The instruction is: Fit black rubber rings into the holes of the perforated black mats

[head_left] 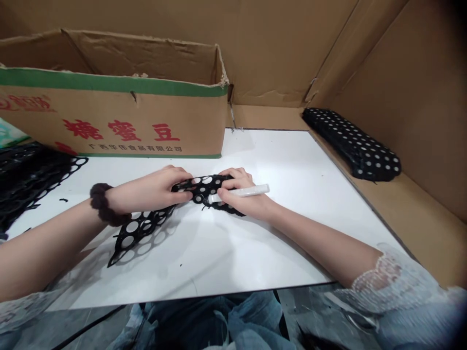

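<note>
My left hand [166, 188] is closed on a black sheet [203, 187] full of round holes, pinching it between thumb and fingers. A loose end of the sheet hangs down to the left and rests near the white board. In my right hand [246, 194] is a white pen-shaped tool [246, 191], its tip pointing left at the sheet. The fingers of that hand also press on the sheet's right end. Too small to make out is the tool's tip, right by the edge of a hole.
A white board [277, 243] lies under my hands. Behind it stands an open cardboard box [197, 116] with red lettering. A pile of black holed sheets [29, 180] lies at left. A black bundle with white dots [350, 141] rests at right, by the cardboard wall [412, 97].
</note>
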The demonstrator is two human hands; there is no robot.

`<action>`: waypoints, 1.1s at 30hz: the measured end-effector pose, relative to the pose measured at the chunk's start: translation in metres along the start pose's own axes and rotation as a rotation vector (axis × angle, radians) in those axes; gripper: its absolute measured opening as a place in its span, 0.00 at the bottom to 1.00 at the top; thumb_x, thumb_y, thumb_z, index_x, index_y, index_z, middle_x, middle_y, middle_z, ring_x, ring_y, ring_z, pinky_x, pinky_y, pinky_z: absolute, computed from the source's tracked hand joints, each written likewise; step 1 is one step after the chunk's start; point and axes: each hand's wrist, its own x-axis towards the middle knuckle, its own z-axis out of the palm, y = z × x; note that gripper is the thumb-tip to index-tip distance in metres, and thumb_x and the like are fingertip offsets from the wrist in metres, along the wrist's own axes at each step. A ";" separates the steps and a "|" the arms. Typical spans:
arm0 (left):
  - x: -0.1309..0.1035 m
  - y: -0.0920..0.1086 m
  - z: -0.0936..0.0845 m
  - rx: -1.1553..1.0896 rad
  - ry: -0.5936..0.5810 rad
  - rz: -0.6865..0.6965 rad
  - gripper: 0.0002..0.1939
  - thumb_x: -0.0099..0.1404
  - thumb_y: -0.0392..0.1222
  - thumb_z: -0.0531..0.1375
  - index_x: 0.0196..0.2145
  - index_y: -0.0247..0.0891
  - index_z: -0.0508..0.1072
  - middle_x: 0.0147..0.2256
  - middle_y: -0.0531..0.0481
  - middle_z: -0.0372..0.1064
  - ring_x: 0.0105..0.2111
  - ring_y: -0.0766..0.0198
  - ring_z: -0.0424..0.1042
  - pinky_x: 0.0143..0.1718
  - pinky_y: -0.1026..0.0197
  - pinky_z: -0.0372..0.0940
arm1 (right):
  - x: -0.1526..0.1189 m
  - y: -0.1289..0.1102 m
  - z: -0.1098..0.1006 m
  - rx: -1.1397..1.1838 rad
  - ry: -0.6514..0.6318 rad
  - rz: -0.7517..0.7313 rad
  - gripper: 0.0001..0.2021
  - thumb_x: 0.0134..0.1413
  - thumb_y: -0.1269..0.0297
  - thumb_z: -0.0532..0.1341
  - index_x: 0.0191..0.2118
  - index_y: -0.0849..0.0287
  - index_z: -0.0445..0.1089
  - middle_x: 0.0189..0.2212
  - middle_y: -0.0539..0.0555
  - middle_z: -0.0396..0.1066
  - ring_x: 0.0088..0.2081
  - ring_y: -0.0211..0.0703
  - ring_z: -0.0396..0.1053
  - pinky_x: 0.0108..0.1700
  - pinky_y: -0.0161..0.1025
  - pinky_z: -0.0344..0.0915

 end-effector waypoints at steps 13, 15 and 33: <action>-0.007 -0.017 0.015 0.241 0.173 0.341 0.13 0.61 0.48 0.52 0.40 0.41 0.68 0.42 0.47 0.61 0.42 0.58 0.60 0.46 0.57 0.54 | -0.005 0.002 0.000 0.027 0.185 -0.162 0.08 0.46 0.68 0.56 0.19 0.59 0.61 0.53 0.54 0.58 0.56 0.49 0.50 0.56 0.52 0.46; -0.006 -0.020 0.019 0.173 0.172 0.326 0.12 0.61 0.48 0.52 0.39 0.40 0.68 0.41 0.47 0.60 0.42 0.59 0.60 0.46 0.58 0.55 | -0.006 0.003 -0.001 0.116 0.233 -0.218 0.09 0.48 0.70 0.55 0.20 0.59 0.60 0.50 0.56 0.60 0.53 0.46 0.56 0.53 0.49 0.52; -0.003 -0.023 0.027 0.102 0.141 0.443 0.11 0.62 0.40 0.51 0.39 0.46 0.70 0.42 0.48 0.59 0.41 0.60 0.58 0.45 0.58 0.55 | 0.007 0.023 0.005 0.656 0.348 0.201 0.12 0.56 0.54 0.49 0.29 0.57 0.55 0.30 0.50 0.66 0.34 0.36 0.69 0.41 0.39 0.67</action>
